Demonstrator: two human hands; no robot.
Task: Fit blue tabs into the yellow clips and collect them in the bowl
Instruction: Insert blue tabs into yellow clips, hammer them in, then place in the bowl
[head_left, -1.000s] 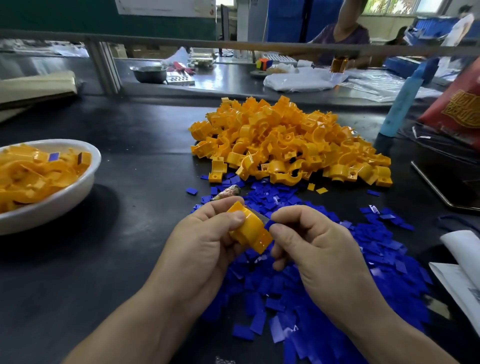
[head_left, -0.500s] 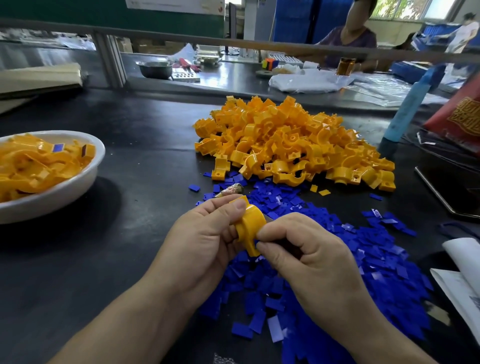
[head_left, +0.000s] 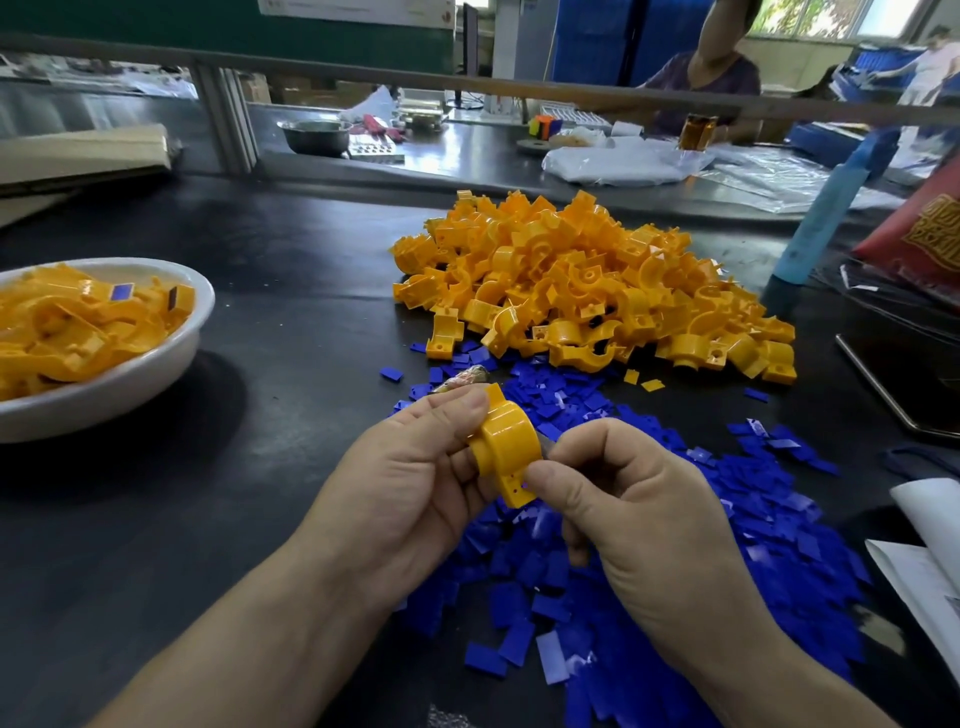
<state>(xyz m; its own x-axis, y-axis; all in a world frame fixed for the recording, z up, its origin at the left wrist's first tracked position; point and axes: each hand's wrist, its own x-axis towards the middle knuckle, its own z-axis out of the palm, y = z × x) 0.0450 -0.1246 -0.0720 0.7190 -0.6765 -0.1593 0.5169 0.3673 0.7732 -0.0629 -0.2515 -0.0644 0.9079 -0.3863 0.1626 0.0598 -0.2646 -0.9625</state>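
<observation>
Hands meet at lower centre: left hand (head_left: 410, 488) grips a yellow clip (head_left: 506, 447) by its arch; right hand (head_left: 639, 525), fingers curled, pinches the clip's lower foot, any tab there hidden. I'd hold the clip steady and press the tab in square until it seats. Loose tabs (head_left: 727, 519) spread beneath, the heap (head_left: 597, 291) of clips sits upper centre, the bowl (head_left: 130, 384) of finished ones far left, on a black table (head_left: 260, 493). A person (head_left: 701, 73) works beyond a rail (head_left: 519, 88), top right.
</observation>
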